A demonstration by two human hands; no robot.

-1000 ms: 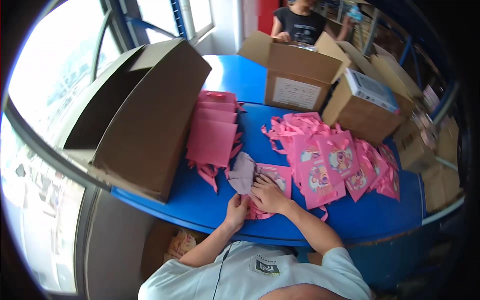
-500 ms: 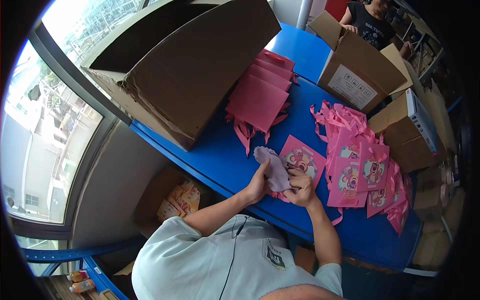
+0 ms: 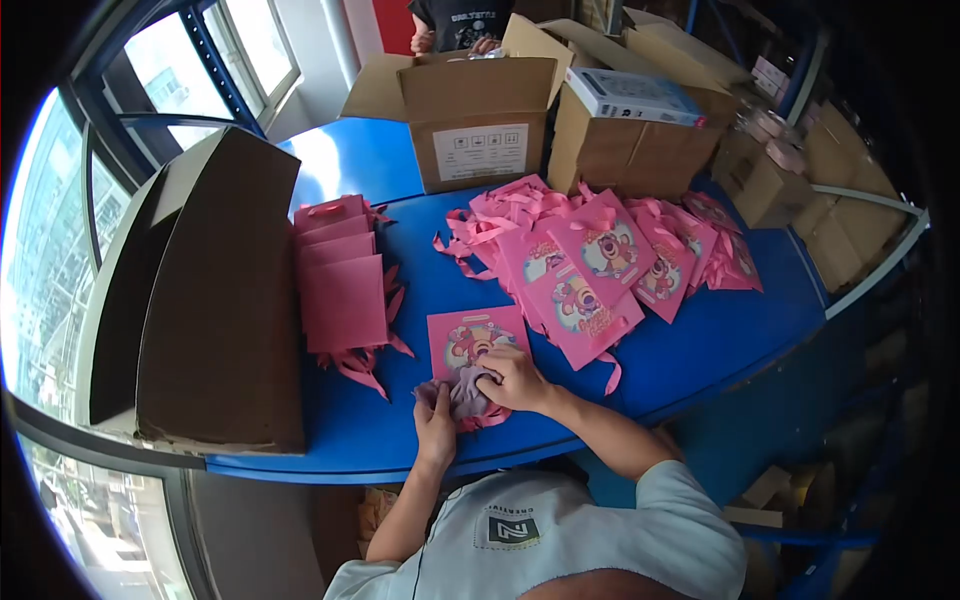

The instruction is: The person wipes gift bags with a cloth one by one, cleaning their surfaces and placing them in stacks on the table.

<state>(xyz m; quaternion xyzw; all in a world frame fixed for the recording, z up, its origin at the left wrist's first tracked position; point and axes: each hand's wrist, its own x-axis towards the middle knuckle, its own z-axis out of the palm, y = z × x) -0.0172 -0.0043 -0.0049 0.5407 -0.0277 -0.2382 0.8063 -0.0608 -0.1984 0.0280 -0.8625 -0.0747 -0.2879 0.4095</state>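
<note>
A crumpled greyish-purple cloth (image 3: 466, 394) is between my two hands, over the near end of a pink gift bag (image 3: 447, 332) printed with a cartoon bear. My left hand (image 3: 436, 430) grips the cloth's left part, thumb on top. On its right side, the curled fingers of my right hand (image 3: 513, 378) close on the cloth. Pink ribbon shows below the cloth. How far the cloth touches the bag underneath is hidden by my hands.
A pink bag stack (image 3: 343, 305) lies left, beside a large open carton (image 3: 220, 330). Bear-printed bags (image 3: 603, 250) are heaped to the right. Behind stand an open carton (image 3: 480, 100) and another box (image 3: 630, 150) with a white-blue package (image 3: 635, 97) on top. A person (image 3: 465, 22) stands behind.
My view has swung to the right, so the table and boxes sit differently in it. Both hands keep the cloth over the bag; my right hand has moved to a fist-like grip on top.
</note>
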